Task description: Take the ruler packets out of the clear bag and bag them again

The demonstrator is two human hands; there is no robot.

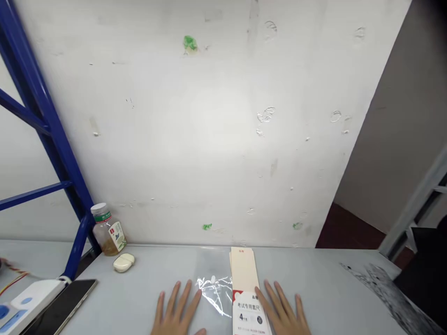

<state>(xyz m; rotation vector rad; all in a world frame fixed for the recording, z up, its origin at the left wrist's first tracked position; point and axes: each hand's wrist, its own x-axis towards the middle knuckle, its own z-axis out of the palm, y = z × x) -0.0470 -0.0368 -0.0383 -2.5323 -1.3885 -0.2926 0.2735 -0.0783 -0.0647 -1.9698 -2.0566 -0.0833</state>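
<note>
My left hand (177, 312) lies flat on the grey table with its fingers spread, its fingertips close to the left edge of a clear plastic sleeve (213, 265). My right hand (283, 312) is also flat and open, its index finger touching or just over the right edge of a ruler-set package (243, 272). This package is a long cream card with a white, red-cornered printed lower part, lying between my hands and beside the sleeve. Neither hand grips anything. Both wrists are out of view.
At the back left stand a clear jar (109, 232) with a white lid and a small cream case (124, 263). A phone (59, 309) leans by a white power strip (31, 304). A blue metal frame (52, 121) rises at the left, and a white wall (195, 139) bounds the table's back.
</note>
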